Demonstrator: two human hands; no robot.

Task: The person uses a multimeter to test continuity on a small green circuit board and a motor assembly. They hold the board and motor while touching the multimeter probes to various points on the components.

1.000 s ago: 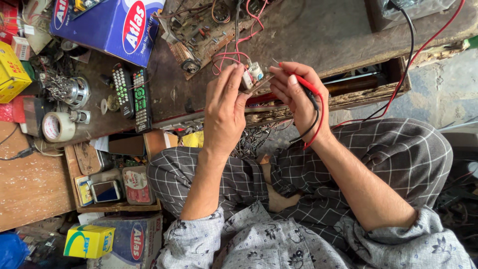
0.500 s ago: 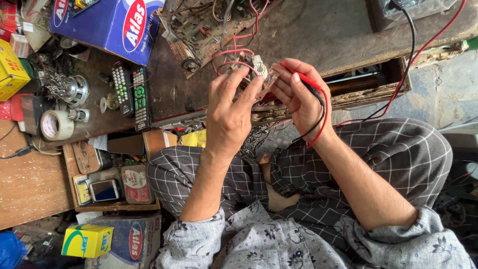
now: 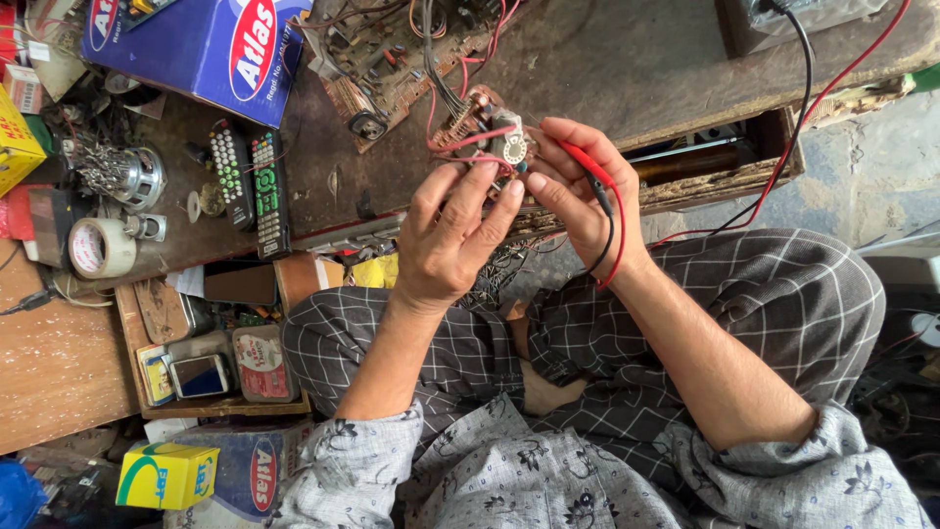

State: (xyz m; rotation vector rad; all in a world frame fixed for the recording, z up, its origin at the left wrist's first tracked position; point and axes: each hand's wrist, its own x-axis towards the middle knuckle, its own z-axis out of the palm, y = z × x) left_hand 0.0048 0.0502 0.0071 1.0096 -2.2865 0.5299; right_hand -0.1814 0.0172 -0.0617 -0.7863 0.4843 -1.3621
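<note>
Because it hangs on a bundle of thin red and grey wires (image 3: pixel 446 103), the small electronic part (image 3: pixel 507 147) held above the worktop (image 3: pixel 627 59) looks light yet delicate, and I judge it apt to tear at its solder joints if tugged. The left hand (image 3: pixel 452 240) pinches it from below, fingertips closed lightly on its edge; the right hand (image 3: pixel 578 196) steadies it from the side while its grip is also closed around a red test probe (image 3: pixel 587 165) whose black and red leads (image 3: pixel 612 235) loop over the wrist. It seems best held by its rigid body, not the wires. An open circuit board (image 3: pixel 392 59) lies just beyond it, with two remote controls (image 3: pixel 250 176) and a roll of tape (image 3: pixel 98 247) well apart to the left.
</note>
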